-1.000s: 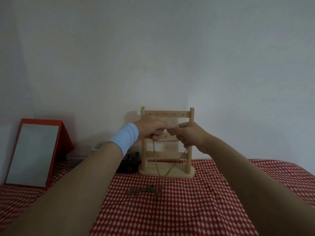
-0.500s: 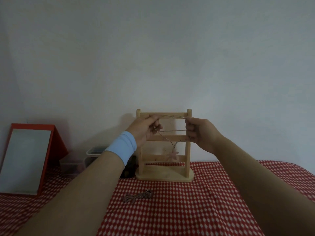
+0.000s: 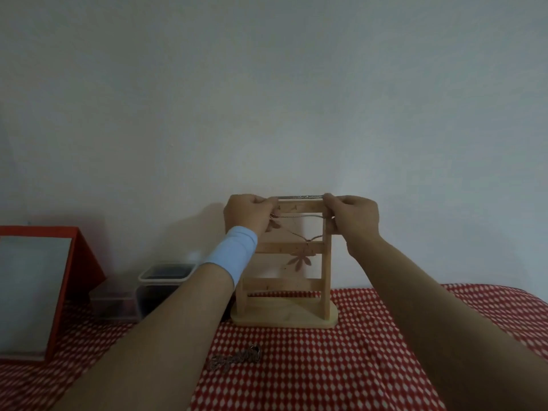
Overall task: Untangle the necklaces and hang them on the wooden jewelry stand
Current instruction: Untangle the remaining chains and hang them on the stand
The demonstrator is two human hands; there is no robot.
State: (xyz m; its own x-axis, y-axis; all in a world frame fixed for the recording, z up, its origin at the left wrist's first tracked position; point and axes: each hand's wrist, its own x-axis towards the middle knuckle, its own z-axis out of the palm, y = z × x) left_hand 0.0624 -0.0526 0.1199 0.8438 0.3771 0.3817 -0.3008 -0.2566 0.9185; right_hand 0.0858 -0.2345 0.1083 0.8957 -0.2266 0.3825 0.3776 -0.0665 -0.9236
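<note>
The wooden jewelry stand (image 3: 284,317) stands upright on the red checked cloth, against the wall. My left hand (image 3: 248,214) and my right hand (image 3: 355,215) each pinch one end of a thin necklace chain (image 3: 299,197), stretched taut along the stand's top rail. The rest of that chain droops in front of the stand, with a flower-shaped pendant (image 3: 299,260) hanging before the middle rail. A second necklace (image 3: 235,358) lies bunched on the cloth in front of the stand.
A red-framed mirror (image 3: 32,292) leans at the left. Clear plastic boxes (image 3: 161,287) with dark contents sit left of the stand, by the wall. The red checked cloth (image 3: 341,366) covers the table.
Both hands rose from the stand's middle to its top and drew apart, pulling the chain tight along the top rail. The pendant lifted off the cloth and now hangs in front of the stand.
</note>
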